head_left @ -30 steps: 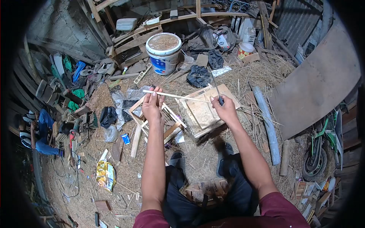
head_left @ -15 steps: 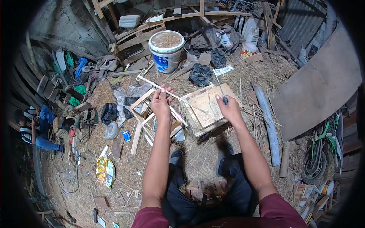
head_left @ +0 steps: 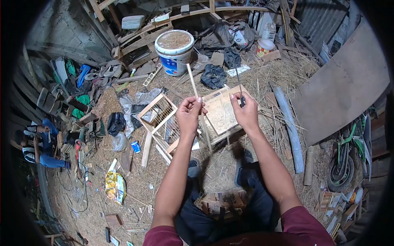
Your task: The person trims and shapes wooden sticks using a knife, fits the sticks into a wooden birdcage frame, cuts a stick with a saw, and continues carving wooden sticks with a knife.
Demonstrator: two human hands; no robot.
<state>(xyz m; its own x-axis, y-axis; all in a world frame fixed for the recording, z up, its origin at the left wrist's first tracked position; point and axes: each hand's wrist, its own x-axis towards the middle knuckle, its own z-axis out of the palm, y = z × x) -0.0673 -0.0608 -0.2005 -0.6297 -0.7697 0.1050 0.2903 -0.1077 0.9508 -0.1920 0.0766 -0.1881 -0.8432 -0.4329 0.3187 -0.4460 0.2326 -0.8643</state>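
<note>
Pinched in my left hand (head_left: 190, 117) is a narrow pale bamboo strip (head_left: 192, 80), its upper end pointing up toward the bucket and its lower end slanting down past the fingers. My right hand (head_left: 247, 117) is closed around the dark handle of a knife (head_left: 238, 80), whose thin blade points up and away from me. Below both hands lies a flat wooden board (head_left: 219, 117) with pencil-like marks on it. Left of my left hand rests a wooden frame with thin bars (head_left: 159, 119), like a small cage, on the straw-covered ground.
A white-and-blue bucket (head_left: 174, 57) stands ahead. Black plastic bags (head_left: 213, 76) lie beyond the board. A bamboo pole (head_left: 288, 131) and a large sheet (head_left: 344, 88) are at right, near a motorcycle (head_left: 342, 164). Another person (head_left: 41, 145) sits far left. A yellow packet (head_left: 115, 186) lies on the ground.
The bamboo strip has swung from a slant across the board to nearly upright. My left hand has moved right, closer to my right hand. The knife stays in my right hand.
</note>
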